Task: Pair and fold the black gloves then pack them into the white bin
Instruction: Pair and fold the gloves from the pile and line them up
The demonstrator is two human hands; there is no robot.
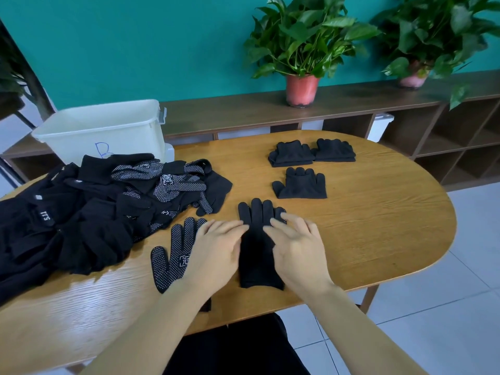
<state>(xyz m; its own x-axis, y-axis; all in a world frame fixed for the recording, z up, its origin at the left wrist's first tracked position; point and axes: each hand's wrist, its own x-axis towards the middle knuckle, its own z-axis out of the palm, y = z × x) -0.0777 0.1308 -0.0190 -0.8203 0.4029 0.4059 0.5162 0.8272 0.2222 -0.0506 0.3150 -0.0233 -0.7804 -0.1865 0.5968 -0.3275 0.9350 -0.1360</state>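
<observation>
Cut off at the left edge: a big loose pile of black gloves (81, 212), some plain, some white-dotted, heaped on the wooden counter (378, 212). Behind the pile, at the counter's far left, a white bin (108, 128); lower front covered by the heap, a blue handwritten letter on its wall half hidden. Of the bin's inside, only the upper walls on show; bottom screened by the near wall, so cannot tell the contents.

Near the front edge, a plain glove (257, 255) lying flat, tips pointing away, cuff toward the person. Both long sides covered; cannot tell whether 1 glove or 2 stacked. Left hand (213, 255) flat on its left side, fingers (227, 230) straight and close together, gripping nothing. Right hand (297, 250) flat on its right side, fingers (297, 226) straight and slightly spread, gripping nothing, a little blurred. Just left of that, 1 dotted glove (167, 261), dots up, right part and cuff hidden under the left hand and forearm.

Farther back, well apart from the hands, 3 folded bundles: far-left bundle (290, 154) touching far-right bundle (334, 151), nearer bundle (300, 185) just in front. Number of gloves in each hard to make out.

Beyond the counter, a low brown shelf (351, 104) carrying 2 potted plants: left plant (303, 44) and right plant (433, 36), the latter cut off at the frame's top and right.
</observation>
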